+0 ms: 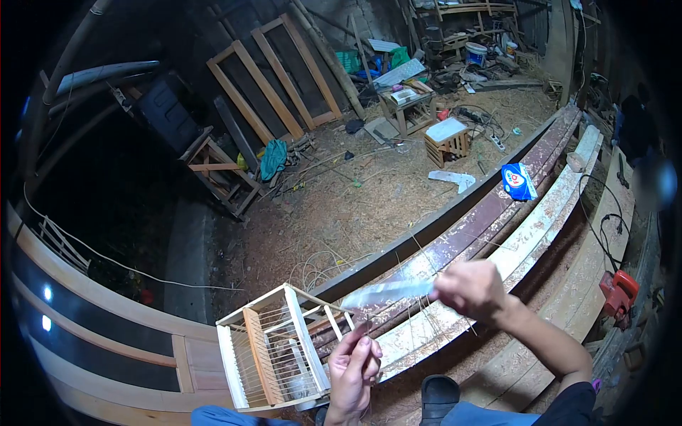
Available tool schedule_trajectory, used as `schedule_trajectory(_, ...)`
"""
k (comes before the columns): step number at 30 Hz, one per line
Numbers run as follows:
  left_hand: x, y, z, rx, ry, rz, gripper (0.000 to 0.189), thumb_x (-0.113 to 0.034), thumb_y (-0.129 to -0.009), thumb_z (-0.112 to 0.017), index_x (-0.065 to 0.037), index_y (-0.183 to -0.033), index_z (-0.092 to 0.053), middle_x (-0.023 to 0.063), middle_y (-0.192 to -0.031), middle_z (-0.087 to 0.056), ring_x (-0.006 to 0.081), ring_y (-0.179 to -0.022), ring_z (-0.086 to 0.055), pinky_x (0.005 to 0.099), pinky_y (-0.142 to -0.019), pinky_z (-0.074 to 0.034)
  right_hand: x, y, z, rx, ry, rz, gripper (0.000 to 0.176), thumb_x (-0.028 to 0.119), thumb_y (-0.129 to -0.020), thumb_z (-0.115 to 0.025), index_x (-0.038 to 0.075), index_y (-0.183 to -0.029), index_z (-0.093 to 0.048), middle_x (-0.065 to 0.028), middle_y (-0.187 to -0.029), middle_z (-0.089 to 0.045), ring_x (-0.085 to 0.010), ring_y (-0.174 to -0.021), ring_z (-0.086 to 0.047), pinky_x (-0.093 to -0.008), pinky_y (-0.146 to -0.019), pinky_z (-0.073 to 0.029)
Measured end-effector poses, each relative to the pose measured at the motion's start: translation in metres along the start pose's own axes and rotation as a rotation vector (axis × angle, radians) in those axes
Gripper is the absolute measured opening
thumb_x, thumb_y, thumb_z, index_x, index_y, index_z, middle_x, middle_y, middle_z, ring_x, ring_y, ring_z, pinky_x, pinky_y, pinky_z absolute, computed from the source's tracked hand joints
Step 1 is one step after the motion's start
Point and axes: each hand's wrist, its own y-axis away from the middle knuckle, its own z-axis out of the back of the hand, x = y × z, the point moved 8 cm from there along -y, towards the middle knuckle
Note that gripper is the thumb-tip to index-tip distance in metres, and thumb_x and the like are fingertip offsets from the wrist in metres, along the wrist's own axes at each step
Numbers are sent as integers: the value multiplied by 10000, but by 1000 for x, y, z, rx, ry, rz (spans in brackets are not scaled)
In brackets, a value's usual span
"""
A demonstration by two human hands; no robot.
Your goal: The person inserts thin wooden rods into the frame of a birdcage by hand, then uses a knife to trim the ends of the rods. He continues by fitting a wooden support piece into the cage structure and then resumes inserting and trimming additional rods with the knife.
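A wood workshop with a floor [341, 206] full of sawdust and shavings is lying under the camera, and the person is sitting at its near edge. Nearest to the camera, the left hand [353, 369] is closing into a fist around a thin stick [365, 332], which is pointing up out of the fingers. Just beside this hand, on its left, a small wooden cage [263, 355] with thin bars is standing. A dark sandal [438, 397] is showing at the bottom edge.

A little higher, the right hand [472, 290] is gripping tight the handle of a knife [387, 291]. The blade is pointing left, above the top of the stick, and it is looking blurred, so I cannot tell if it is touching the stick.

Behind both hands, long pale planks [540, 220] are running diagonally up to the right. A red power tool [616, 291] is lying at the right, and a blue packet [518, 181] is resting further up. Far away, a small wooden stool [447, 138] is standing on the floor, and tall wooden frames [273, 78] are leaning on the wall.
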Motion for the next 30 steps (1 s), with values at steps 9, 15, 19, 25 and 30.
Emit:
schedule_trajectory(9, 4, 3, -7, 16, 0, 79, 345, -48, -1063, -583, 5, -1404, -584, 81, -904, -629, 59, -609, -449, 178, -523, -344, 49, -8, -19, 103, 41, 281, 227, 340, -934, -691, 275, -1149, -664, 53, -748, -496, -87, -626, -535, -254, -485, -378)
schedule_trajectory(15, -11, -7, -4, 37, -48, -33, 269, -102, -1085, -568, -24, -1333, -636, 47, -816, -568, 38, -580, -377, 182, -505, -315, -24, -6, 2, -38, 166, -144, 150, 260, -983, -713, 154, -1050, -631, -12, -686, -545, -178, -540, -564, -351, -468, -453)
schedule_trajectory(19, -7, -8, -4, 47, 74, -27, 294, -39, -1072, -570, 7, -1357, -625, 116, -916, -648, 50, -625, -424, 188, -525, -327, 0, -1, 0, -51, -7, -45, 216, 271, -916, -791, 140, -1016, -652, -18, -704, -587, -183, -558, -595, -355, -464, -458)
schedule_trajectory(25, 3, 0, -12, 9, 51, -25, 357, 7, -1052, -589, 81, -1401, -575, 182, -1014, -687, 88, -680, -506, 194, -564, -366, 62, -9, -20, 91, -41, 167, 191, 324, -922, -737, 217, -1067, -674, 43, -718, -497, -107, -611, -560, -285, -487, -423)
schedule_trajectory(30, 0, -2, -17, 90, -15, -32, 284, -14, -1052, -591, 65, -1324, -620, 130, -944, -659, 66, -633, -455, 195, -540, -338, 33, -6, -17, 42, -10, 129, 214, 355, -893, -786, 220, -1023, -683, 33, -701, -476, -126, -558, -514, -302, -458, -394)
